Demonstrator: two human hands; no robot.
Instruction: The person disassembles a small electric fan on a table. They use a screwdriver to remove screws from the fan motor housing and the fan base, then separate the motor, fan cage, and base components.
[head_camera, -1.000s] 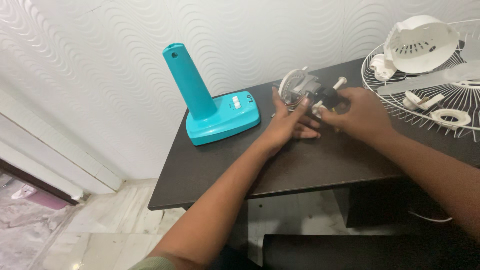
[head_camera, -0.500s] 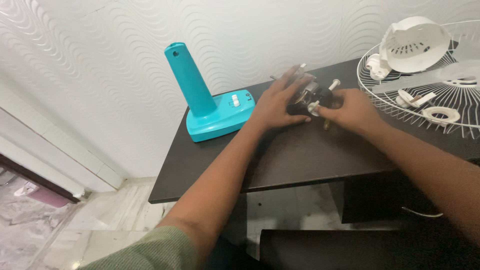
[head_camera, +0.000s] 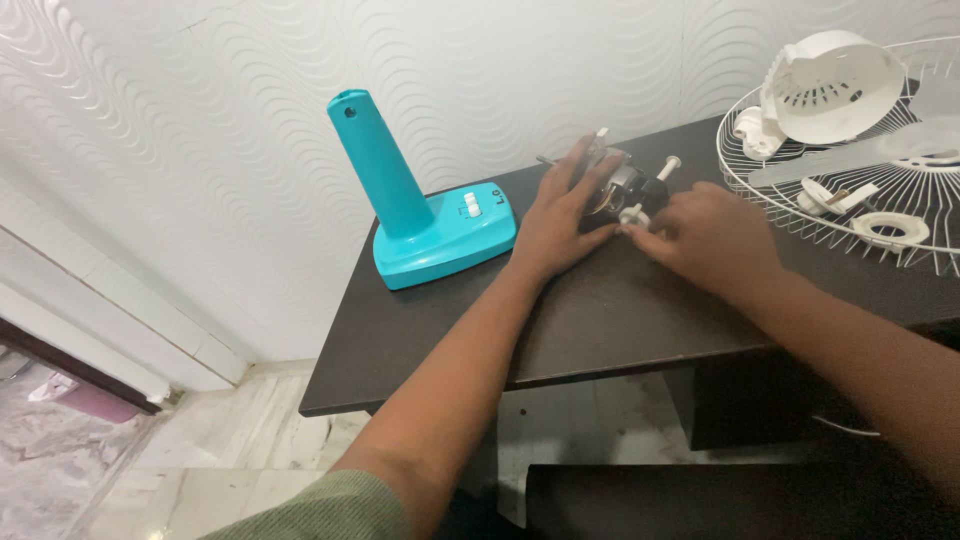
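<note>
Fan motor (head_camera: 622, 187) sits mid-tabletop (head_camera: 600, 310), shaft pointing far-right; left hand (head_camera: 556, 226) cups its left side, right hand (head_camera: 708, 238) pinches the near-right fitting, both grips closed on it.

Single head-worn view, looking down and forward from above the dark table (head_camera: 600, 320), fairly near, wall just behind it

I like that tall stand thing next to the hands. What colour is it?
The fan stand is bright turquoise with small white buttons, seen in the head view.
</note>
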